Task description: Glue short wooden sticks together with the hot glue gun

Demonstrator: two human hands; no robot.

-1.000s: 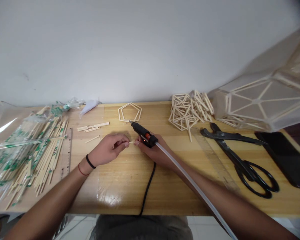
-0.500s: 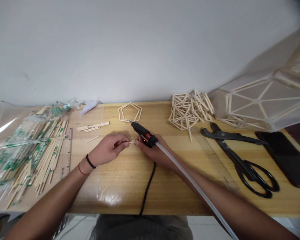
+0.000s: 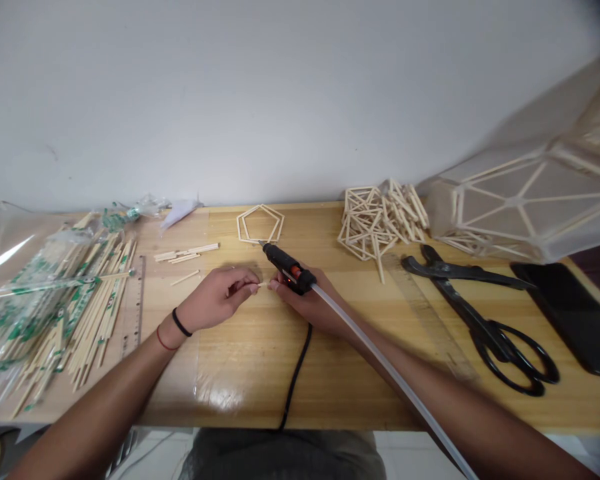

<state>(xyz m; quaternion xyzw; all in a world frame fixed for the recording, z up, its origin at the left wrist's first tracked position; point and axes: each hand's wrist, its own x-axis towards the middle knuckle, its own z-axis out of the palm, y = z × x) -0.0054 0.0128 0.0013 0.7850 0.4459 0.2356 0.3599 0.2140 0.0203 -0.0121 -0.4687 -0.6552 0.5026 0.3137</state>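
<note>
Near the middle of the counter, the left hand is closed, its thumb and forefinger pinching one end of a short stick. The right hand is wrapped around a black glue gun, and one of its fingertips meets the stick's other end. The gun's nozzle points toward the back edge, just short of a pentagon frame. A clear glue rod runs back from the gun along the right forearm, and a black cord drops over the front edge.

Loose cut sticks lie behind the left hand. Packets of chopsticks cover the left end. A heap of stick frames, a clear ruler, black scissors and a phone lie toward the right end.
</note>
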